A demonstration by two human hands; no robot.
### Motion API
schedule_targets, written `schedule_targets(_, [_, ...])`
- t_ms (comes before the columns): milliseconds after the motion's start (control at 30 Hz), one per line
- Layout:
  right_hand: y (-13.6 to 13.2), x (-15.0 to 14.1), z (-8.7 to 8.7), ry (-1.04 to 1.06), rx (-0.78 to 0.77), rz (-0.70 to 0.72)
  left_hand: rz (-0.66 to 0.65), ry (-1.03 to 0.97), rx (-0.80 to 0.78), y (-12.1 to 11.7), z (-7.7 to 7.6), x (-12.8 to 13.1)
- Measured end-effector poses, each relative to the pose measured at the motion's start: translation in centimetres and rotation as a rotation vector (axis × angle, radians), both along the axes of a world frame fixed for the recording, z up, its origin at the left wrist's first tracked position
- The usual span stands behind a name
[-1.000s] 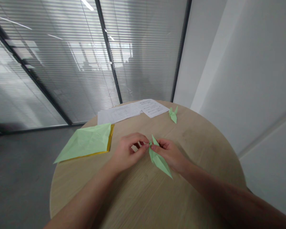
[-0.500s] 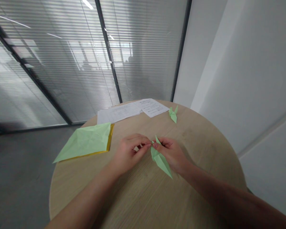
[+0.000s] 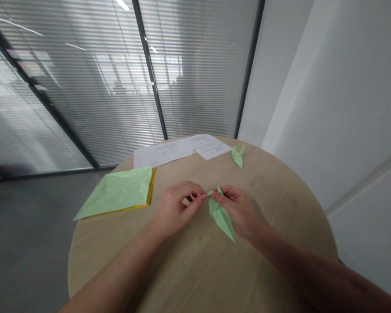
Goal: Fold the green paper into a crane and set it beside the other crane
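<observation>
A light green origami crane (image 3: 222, 218) is held above the table, one long wing pointing down toward me. My right hand (image 3: 239, 208) grips its body between thumb and fingers. With thumb and fingertips, my left hand (image 3: 181, 208) pinches the small narrow point at the crane's left end. The fingertips cover part of that point. Beyond my hands, a second green origami crane (image 3: 237, 156) rests near the table's far right edge.
Creased green paper (image 3: 120, 189) lies over a yellow sheet (image 3: 150, 187) at the table's left edge. Printed white sheets (image 3: 164, 153) spread along the back of the round wooden table (image 3: 280, 208). Behind stand a glass partition with blinds (image 3: 198, 87) and a white wall (image 3: 355, 95).
My right hand has shifted slightly right with the crane, and a little more of its pinched point shows between the hands. The left hand keeps its pinch.
</observation>
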State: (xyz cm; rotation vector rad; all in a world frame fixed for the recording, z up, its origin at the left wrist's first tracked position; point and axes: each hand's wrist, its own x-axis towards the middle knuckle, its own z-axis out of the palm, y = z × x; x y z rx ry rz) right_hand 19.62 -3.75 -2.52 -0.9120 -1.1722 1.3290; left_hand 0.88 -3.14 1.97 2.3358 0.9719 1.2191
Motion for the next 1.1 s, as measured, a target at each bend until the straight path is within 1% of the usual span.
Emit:
schedule_targets(100, [0.1, 0.0, 0.0, 0.042, -0.028, -0.013, 0.053, -0.042, -0.111, 0.1, -0.2, 0.3])
schedule_targets(267, [0.2, 0.1, -0.1, 0.020, -0.045, -0.018, 0.074, -0.118, -0.316, 0.2, -1.1, 1.4])
schedule_targets(367, [0.2, 0.1, -0.4, -0.031, -0.032, -0.018, 0.093, -0.160, -0.383, 0.1, -1.5, 1.8])
schedule_targets(467, [0.2, 0.1, -0.6, -0.047, -0.033, 0.010, 0.090, -0.206, -0.437, 0.2, -1.7, 1.7])
schedule_targets(567, [0.2, 0.0, -0.4, -0.025, -0.047, 0.026, 0.087, -0.268, -0.488, 0.5, -1.7, 1.5])
schedule_targets(667, [0.3, 0.0, -0.2, -0.035, -0.043, 0.003, 0.080, -0.311, -0.546, 0.8, -1.7, 1.4])
schedule_targets(767, [0.4, 0.0, -0.2, -0.039, -0.031, 0.015, 0.097, -0.362, -0.561, 1.1, -1.8, 1.2])
schedule_targets(933, [0.7, 0.1, -0.9, -0.067, -0.031, 0.069, 0.155, -0.443, -0.523, 1.5, -1.8, 0.7])
schedule_targets(1100, [0.9, 0.2, -1.5, -0.119, -0.029, 0.052, 0.113, -0.439, -0.558, 1.6, -1.9, 0.8])
